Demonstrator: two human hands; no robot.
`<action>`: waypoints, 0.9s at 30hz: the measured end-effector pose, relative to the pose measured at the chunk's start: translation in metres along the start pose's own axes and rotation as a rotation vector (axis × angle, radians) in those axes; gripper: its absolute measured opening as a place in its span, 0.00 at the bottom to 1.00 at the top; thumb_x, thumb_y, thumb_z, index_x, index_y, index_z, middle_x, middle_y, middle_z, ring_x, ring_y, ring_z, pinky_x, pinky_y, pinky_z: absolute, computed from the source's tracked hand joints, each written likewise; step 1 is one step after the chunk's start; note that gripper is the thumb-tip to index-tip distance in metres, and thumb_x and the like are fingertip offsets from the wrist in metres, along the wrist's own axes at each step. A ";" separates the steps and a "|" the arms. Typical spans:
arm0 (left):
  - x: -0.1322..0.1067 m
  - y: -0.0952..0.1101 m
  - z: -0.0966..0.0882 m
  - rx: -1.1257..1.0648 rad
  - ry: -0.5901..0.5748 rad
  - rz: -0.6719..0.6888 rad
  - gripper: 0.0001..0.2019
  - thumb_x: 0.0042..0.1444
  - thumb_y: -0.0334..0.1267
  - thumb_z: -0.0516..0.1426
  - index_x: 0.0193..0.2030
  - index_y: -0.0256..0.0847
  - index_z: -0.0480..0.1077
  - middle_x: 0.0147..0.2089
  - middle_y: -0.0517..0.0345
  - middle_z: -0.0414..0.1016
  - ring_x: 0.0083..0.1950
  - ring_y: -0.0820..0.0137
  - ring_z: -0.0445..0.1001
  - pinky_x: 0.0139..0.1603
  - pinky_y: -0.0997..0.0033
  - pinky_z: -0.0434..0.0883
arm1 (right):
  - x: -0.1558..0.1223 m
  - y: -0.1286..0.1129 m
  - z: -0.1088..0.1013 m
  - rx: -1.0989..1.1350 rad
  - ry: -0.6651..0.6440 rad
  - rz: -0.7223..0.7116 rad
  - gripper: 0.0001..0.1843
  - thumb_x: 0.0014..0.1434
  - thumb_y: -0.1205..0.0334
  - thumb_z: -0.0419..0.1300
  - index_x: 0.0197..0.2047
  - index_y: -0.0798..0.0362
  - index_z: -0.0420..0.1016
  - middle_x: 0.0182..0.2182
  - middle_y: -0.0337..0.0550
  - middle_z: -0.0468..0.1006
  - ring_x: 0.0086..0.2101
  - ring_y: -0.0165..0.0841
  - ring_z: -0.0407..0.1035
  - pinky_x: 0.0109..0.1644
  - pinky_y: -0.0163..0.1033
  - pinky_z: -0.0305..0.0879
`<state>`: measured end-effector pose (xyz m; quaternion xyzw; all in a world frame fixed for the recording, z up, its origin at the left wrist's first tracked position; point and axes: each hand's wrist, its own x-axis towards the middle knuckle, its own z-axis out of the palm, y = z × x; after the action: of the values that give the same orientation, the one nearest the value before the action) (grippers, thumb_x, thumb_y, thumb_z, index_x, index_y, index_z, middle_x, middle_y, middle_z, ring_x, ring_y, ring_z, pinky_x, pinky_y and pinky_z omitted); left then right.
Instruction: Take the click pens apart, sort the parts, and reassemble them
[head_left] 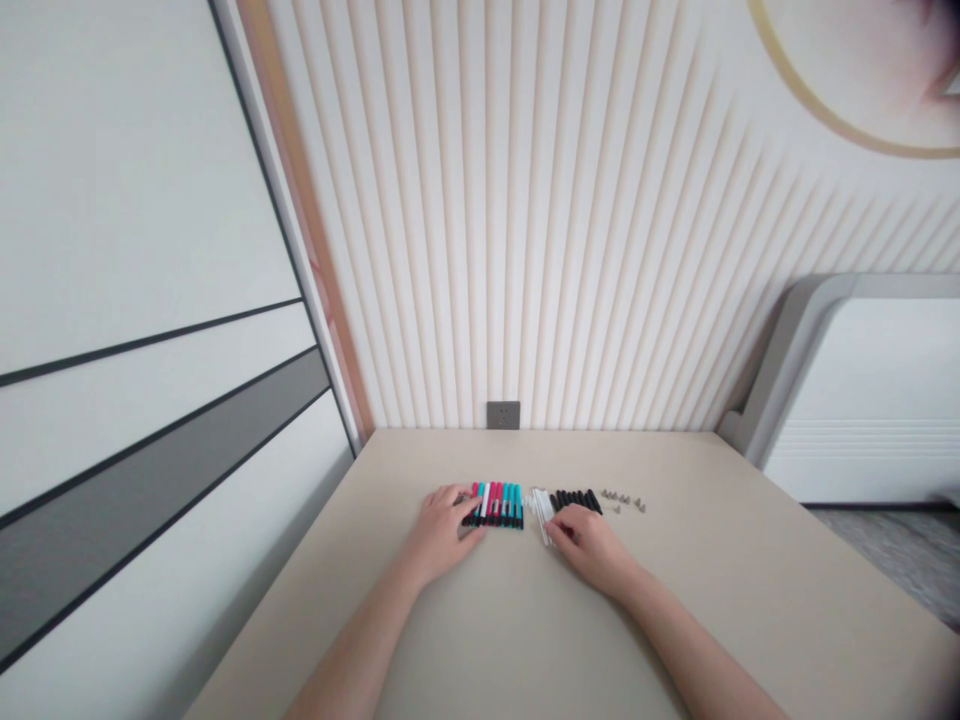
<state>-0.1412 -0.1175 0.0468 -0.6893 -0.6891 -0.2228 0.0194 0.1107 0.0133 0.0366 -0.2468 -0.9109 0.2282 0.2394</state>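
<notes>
A row of pens with blue, pink and white barrels (500,504) lies side by side near the far middle of the beige table (525,640). My left hand (441,530) rests at the left end of that row, fingers curled against the pens. Right of the row lie a few white tubes (540,506) and a bunch of black pen parts (576,498). My right hand (589,540) sits just in front of them, fingers bent, its fingertips pinching at the white tubes. Whether it grips one is too small to tell.
Several small grey metal tips (624,503) are scattered right of the black parts. A grey wall socket (503,414) sits in the ribbed wall behind the table. A white padded piece of furniture (862,400) stands at the right.
</notes>
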 end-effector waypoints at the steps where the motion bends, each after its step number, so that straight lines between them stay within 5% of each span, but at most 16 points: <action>1: -0.001 0.000 0.000 0.006 -0.006 0.001 0.18 0.56 0.40 0.61 0.54 0.46 0.71 0.55 0.51 0.69 0.58 0.57 0.66 0.58 0.54 0.62 | 0.000 0.001 0.000 -0.001 -0.001 0.002 0.18 0.65 0.58 0.51 0.26 0.53 0.69 0.25 0.40 0.72 0.29 0.32 0.65 0.33 0.35 0.56; 21: 0.003 -0.001 0.002 0.004 -0.054 0.042 0.14 0.57 0.36 0.60 0.51 0.47 0.73 0.53 0.54 0.74 0.56 0.60 0.68 0.57 0.56 0.62 | 0.000 0.001 0.002 -0.022 0.007 0.023 0.18 0.66 0.58 0.51 0.24 0.53 0.67 0.25 0.39 0.72 0.29 0.31 0.64 0.33 0.35 0.55; 27: 0.005 0.004 -0.003 0.000 -0.069 0.047 0.15 0.57 0.36 0.59 0.51 0.46 0.73 0.51 0.53 0.74 0.53 0.60 0.69 0.55 0.57 0.62 | 0.002 0.001 -0.001 -0.010 0.021 -0.001 0.16 0.66 0.59 0.52 0.28 0.53 0.73 0.29 0.42 0.74 0.33 0.33 0.67 0.38 0.37 0.59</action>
<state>-0.1381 -0.1143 0.0526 -0.7125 -0.6731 -0.1982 0.0008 0.1096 0.0152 0.0374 -0.2499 -0.9095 0.2212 0.2478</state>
